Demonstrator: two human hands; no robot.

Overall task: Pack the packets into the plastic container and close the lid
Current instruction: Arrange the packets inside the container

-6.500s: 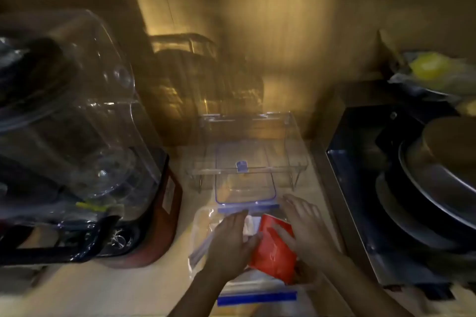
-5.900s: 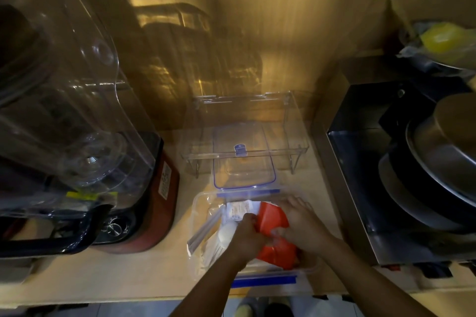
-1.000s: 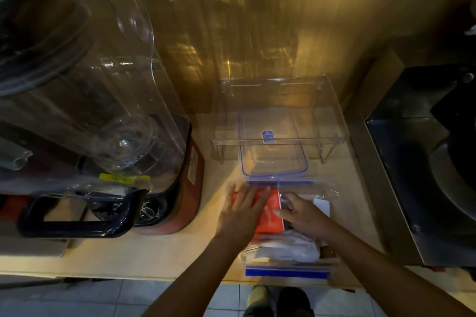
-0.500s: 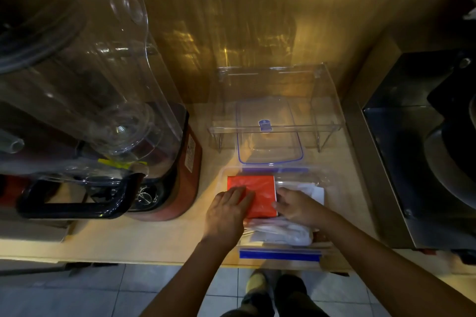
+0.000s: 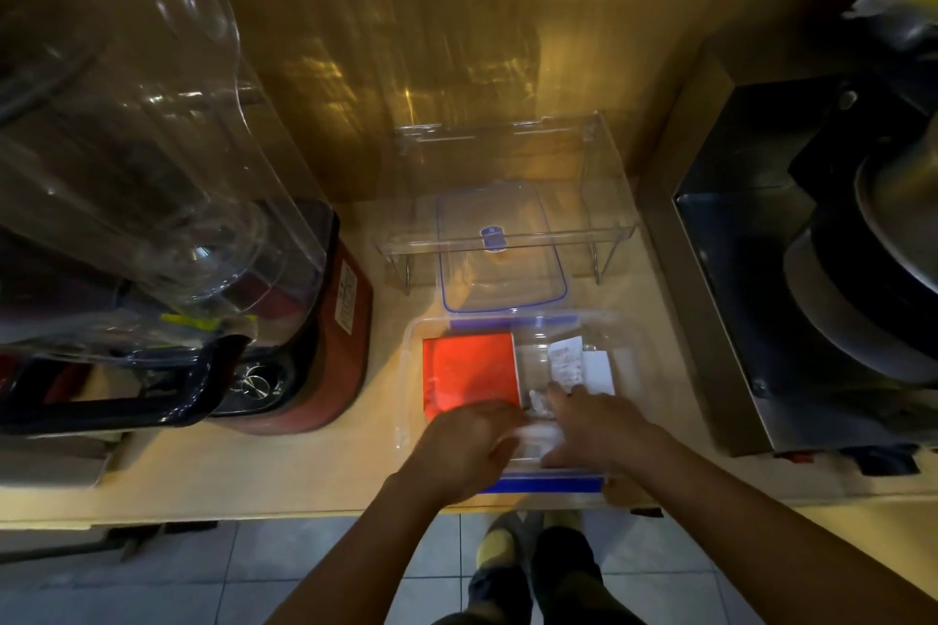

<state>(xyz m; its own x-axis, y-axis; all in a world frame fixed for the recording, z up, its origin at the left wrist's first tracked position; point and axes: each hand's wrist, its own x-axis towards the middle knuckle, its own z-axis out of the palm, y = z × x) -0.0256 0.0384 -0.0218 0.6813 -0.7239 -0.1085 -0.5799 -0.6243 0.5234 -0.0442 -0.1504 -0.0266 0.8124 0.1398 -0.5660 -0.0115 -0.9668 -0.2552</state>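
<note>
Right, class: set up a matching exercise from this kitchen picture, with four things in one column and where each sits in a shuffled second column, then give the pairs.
Things:
1. red packet
2. lid
3. blender
4. white packets

Places:
A. lying on the counter beyond the plastic container, partly under a clear stand
B. in the right part of the container
C. on the counter left of the container
D. flat in the left part of the container

Pairs: 1-D, 2-A, 3-C, 4-B
</note>
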